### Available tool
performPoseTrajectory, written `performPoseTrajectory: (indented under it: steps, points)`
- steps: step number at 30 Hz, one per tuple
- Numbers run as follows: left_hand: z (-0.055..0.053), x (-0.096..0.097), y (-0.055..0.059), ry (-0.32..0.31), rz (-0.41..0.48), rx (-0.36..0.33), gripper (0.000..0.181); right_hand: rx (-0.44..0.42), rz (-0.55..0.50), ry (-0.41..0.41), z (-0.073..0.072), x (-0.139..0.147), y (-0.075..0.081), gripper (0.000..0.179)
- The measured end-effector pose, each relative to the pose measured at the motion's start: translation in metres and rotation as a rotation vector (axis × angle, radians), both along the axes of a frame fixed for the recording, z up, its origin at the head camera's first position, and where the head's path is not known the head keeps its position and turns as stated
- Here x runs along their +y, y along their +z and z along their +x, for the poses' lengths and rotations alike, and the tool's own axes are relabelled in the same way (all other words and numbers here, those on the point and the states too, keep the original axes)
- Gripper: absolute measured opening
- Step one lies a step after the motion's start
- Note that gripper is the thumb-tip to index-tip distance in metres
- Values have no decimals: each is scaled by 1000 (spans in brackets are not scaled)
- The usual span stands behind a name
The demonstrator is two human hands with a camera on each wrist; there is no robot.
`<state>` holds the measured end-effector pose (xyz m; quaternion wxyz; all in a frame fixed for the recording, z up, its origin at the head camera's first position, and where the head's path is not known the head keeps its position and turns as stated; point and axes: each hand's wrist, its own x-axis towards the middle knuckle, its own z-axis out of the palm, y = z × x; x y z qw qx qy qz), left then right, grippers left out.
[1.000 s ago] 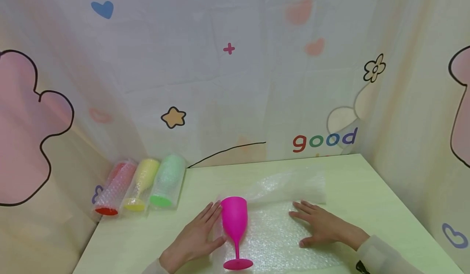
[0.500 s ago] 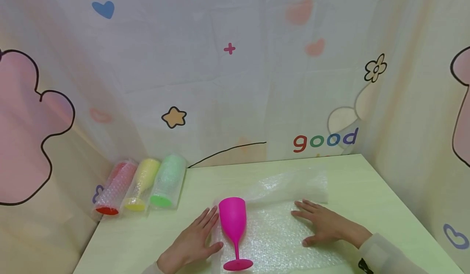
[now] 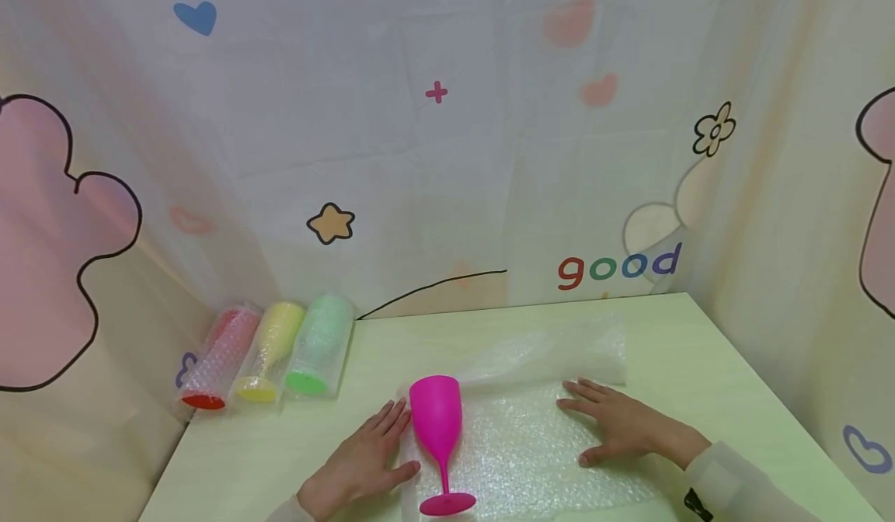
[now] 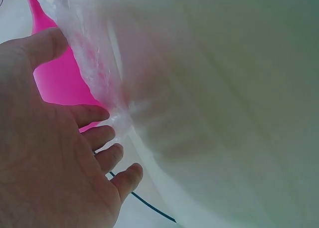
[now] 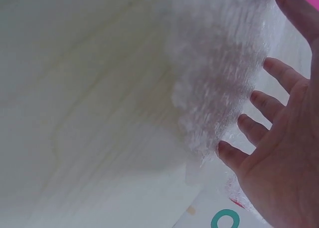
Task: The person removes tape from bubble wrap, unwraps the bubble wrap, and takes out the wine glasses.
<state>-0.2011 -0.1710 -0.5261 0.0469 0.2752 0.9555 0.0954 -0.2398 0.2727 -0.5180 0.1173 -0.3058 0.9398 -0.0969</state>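
A bright pink goblet lies on its side on a sheet of clear bubble wrap, its foot towards the person. Along the goblet's left side, my left hand has its fingers extended and the fingertips at the wrap's left edge, close by the bowl. In the left wrist view, its thumb and fingers overlap the pink bowl and the wrap's edge. My right hand rests with spread fingers on the right part of the wrap. Its fingertips meet the bubbly sheet in the right wrist view.
Three wrapped goblets lie at the table's back left: red, yellow and green. The wrap's far part is folded or curled at the back. A printed curtain surrounds the pale table.
The pink goblet has shifted slightly to the left, its bowl more than its foot. My left hand has edged left and down with it; my right hand has slid slightly right.
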Motion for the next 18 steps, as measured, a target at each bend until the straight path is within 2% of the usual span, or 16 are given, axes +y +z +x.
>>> performPoseTrajectory:
  steps: [4, 13, 18]
  points:
    - [0, -2, -2, -5, 9, -3, 82, -20, -5, -21, -2, 3, 0, 91]
    - [2, -6, 1, -20, 26, -9, 81, -9, -13, 0, -2, 5, 6, 91]
    - [7, -5, 9, -33, 28, 58, 79, -67, -22, -32, 0, 0, 11, 89]
